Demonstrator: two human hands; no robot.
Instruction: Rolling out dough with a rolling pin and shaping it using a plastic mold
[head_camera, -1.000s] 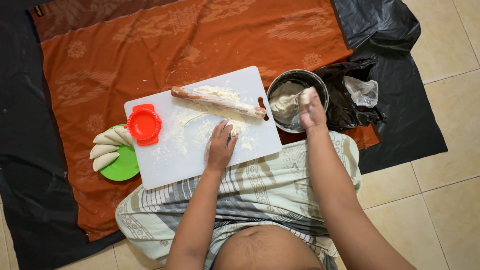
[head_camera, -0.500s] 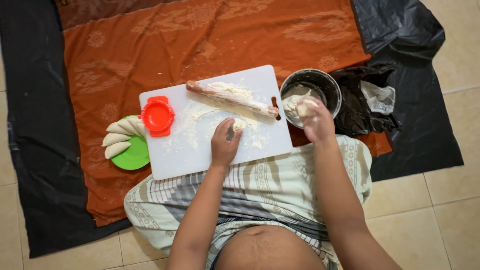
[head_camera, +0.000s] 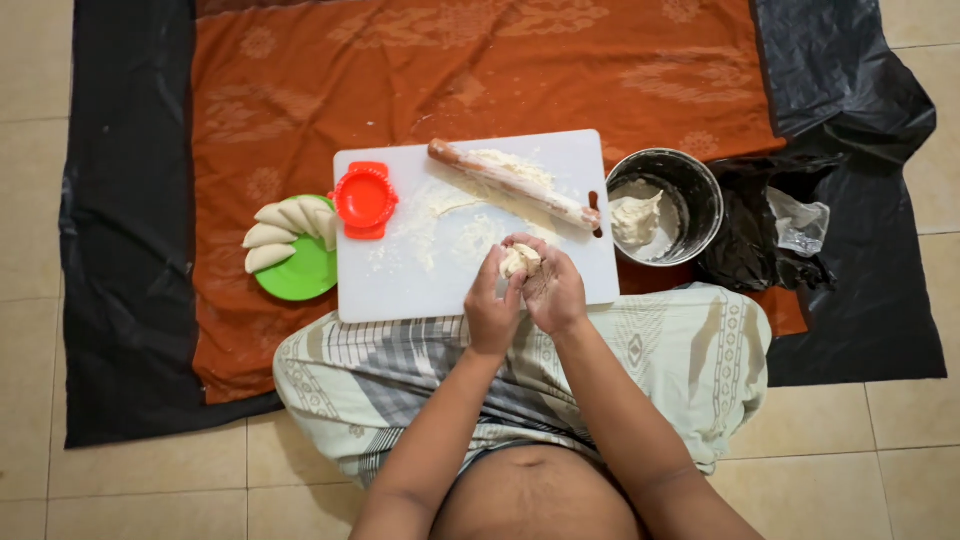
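While cupped over the white cutting board (head_camera: 400, 285):
dough lump (head_camera: 519, 259): gripped between left hand (head_camera: 493, 308) and right hand (head_camera: 553, 288)
steel pot (head_camera: 700, 185): just right, dough inside
black plastic bag (head_camera: 750, 235): crumpled beside pot

Both bare forearms reach forward and converge. The left hand (head_camera: 492, 312) and right hand (head_camera: 553, 291) meet, fingers curled inward, cupped together.
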